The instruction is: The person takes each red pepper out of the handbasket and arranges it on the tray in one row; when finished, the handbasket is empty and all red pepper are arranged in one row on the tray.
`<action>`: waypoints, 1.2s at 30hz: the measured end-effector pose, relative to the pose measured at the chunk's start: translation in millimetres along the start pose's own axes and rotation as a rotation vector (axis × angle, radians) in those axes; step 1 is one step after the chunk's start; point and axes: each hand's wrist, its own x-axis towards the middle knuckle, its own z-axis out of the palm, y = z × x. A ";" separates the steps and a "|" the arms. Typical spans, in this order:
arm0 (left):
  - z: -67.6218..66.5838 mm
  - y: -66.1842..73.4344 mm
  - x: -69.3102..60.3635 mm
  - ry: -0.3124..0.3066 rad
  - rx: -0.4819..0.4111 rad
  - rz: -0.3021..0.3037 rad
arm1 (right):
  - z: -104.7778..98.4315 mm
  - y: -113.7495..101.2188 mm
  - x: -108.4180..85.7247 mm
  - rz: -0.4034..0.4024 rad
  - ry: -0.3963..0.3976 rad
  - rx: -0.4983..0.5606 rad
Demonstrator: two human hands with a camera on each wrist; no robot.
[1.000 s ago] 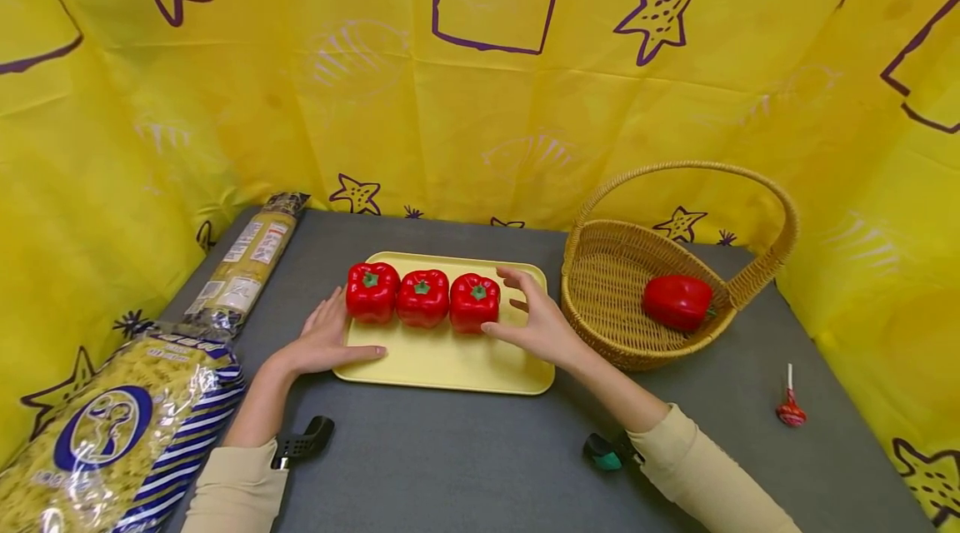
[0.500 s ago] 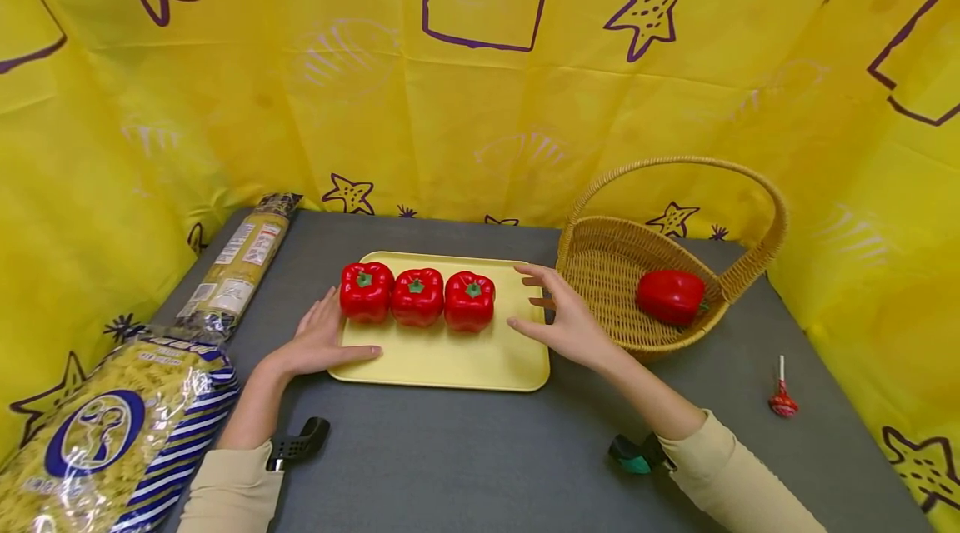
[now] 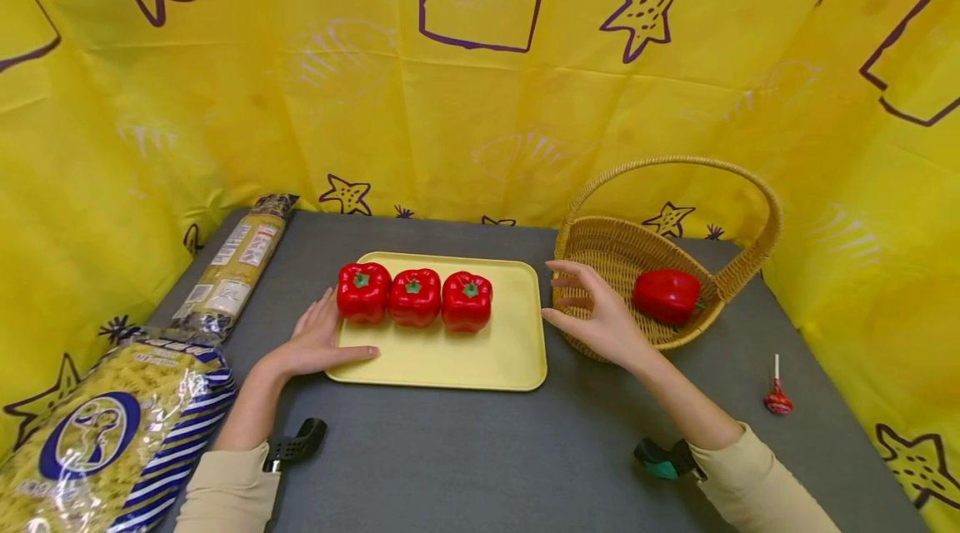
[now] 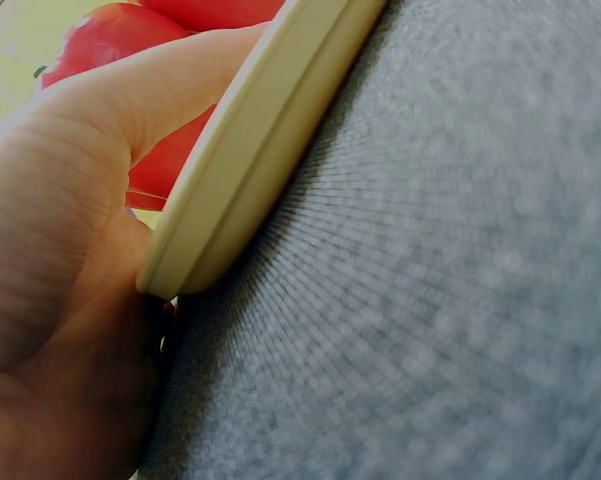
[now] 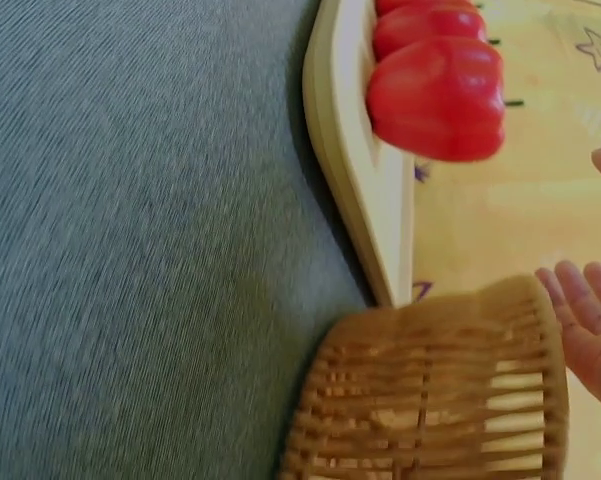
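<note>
Three red bell peppers stand in a row on a pale yellow tray (image 3: 442, 371): the left pepper (image 3: 363, 293), the middle pepper (image 3: 415, 298) and the right pepper (image 3: 467, 301). My left hand (image 3: 315, 341) rests against the tray's left side, fingers stretched along it. Its thumb (image 4: 150, 85) lies over the rim in the left wrist view. With nothing in it, my right hand (image 3: 600, 316) hovers by the left rim of a wicker basket (image 3: 600, 250), its fingers apart and slightly bent. Inside the basket a fourth red pepper (image 3: 666, 296) lies on its side.
On the left lie a large pasta bag (image 3: 112, 433) and a long pasta packet (image 3: 238, 262). A red lollipop (image 3: 778, 396) lies at the right. The basket's tall handle (image 3: 678, 160) arches above it. Yellow patterned cloth (image 3: 480, 100) encloses the grey table (image 3: 465, 458).
My right hand has let go of the right pepper on the tray and moved right to the basket's rim. The left hand keeps its place at the tray.
</note>
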 end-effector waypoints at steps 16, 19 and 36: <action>-1.1 0.9 -0.3 -0.006 0.001 0.003 | -25.7 11.4 -13.8 -0.034 0.071 -0.047; -0.5 0.3 0.0 -0.006 0.001 0.000 | -30.5 18.3 -15.6 -0.027 0.073 -0.079; -0.4 1.4 -0.1 -0.008 -0.007 -0.004 | -68.4 45.1 -35.0 0.058 0.120 -0.292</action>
